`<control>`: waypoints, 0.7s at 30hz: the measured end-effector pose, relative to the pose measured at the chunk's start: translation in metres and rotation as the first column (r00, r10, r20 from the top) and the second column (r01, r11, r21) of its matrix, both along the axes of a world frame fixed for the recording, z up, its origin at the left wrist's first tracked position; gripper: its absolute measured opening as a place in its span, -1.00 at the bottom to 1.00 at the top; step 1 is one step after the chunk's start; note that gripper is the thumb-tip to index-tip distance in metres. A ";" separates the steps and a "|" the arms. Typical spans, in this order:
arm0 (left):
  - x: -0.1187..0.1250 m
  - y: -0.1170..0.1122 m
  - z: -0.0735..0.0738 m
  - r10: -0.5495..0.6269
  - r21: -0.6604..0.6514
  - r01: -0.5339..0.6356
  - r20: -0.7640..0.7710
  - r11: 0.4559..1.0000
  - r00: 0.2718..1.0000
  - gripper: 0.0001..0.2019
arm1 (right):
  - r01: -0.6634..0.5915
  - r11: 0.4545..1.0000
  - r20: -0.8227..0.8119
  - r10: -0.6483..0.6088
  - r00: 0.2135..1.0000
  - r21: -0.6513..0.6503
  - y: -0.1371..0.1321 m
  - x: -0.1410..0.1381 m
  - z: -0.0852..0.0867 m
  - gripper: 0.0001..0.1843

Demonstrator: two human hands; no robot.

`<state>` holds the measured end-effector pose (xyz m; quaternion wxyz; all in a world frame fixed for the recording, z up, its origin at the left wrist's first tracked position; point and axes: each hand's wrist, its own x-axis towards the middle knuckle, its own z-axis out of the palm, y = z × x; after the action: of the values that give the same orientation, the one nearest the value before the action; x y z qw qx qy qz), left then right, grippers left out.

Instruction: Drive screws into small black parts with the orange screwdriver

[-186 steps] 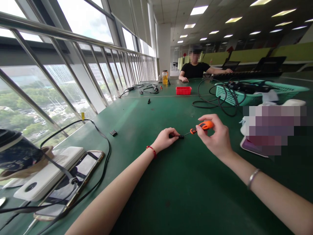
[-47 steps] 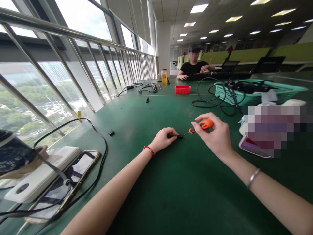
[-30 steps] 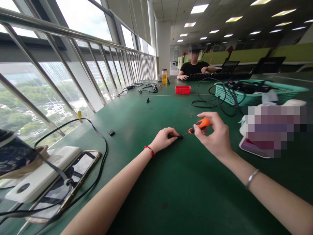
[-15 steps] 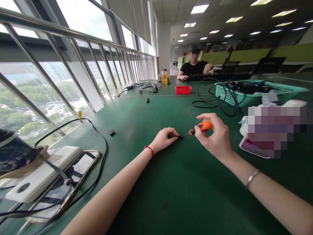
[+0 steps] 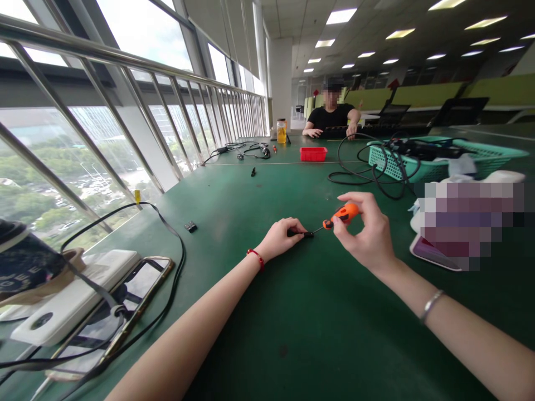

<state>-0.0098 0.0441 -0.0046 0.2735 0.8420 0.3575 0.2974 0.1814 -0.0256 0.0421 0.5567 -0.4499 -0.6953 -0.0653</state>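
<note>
My left hand (image 5: 281, 238) is closed on a small, narrow black part (image 5: 308, 234), pressing it near the green tabletop (image 5: 267, 323); the fingers hide much of it, and its exact kind does not show. In my right hand (image 5: 370, 236) is a screwdriver (image 5: 346, 213) with an orange and black handle, gripped between thumb and fingers. Its thin metal shaft slants down to the left, and the tip meets the right end of the black part or lies just beside it.
Left stand a white power bank (image 5: 75, 295), a phone (image 5: 108, 317), a cup (image 5: 29, 262) and a looping black cable (image 5: 181, 262). A small black piece (image 5: 190, 226) lies nearby. Farther off are a red tray (image 5: 313, 154), a teal basket (image 5: 485, 156) with cables, and a seated person (image 5: 332, 117).
The screwdriver's handle has turned in my right hand, whose fingers shifted slightly left. My left hand keeps its place. Across the table, the other person's raised hand has come down.
</note>
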 end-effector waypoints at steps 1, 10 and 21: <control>0.000 0.000 0.000 0.000 -0.003 0.000 0.004 1.000 1.000 -0.88 | -0.015 1.000 -0.003 0.015 1.000 0.003 0.000 0.000 0.000 -0.68; 0.000 0.001 -0.001 -0.008 0.006 0.008 0.009 1.000 1.000 -0.89 | 0.051 0.997 0.031 -0.053 0.998 0.053 0.000 -0.001 0.000 -0.83; -0.001 0.001 -0.002 -0.003 0.016 0.003 0.001 1.000 1.000 -0.89 | 0.001 0.997 0.088 -0.008 0.996 0.081 -0.001 0.000 0.001 -0.86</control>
<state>-0.0108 0.0451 -0.0064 0.2676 0.8445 0.3535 0.3004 0.1810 -0.0264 0.0435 0.5432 -0.4254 -0.7148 -0.1145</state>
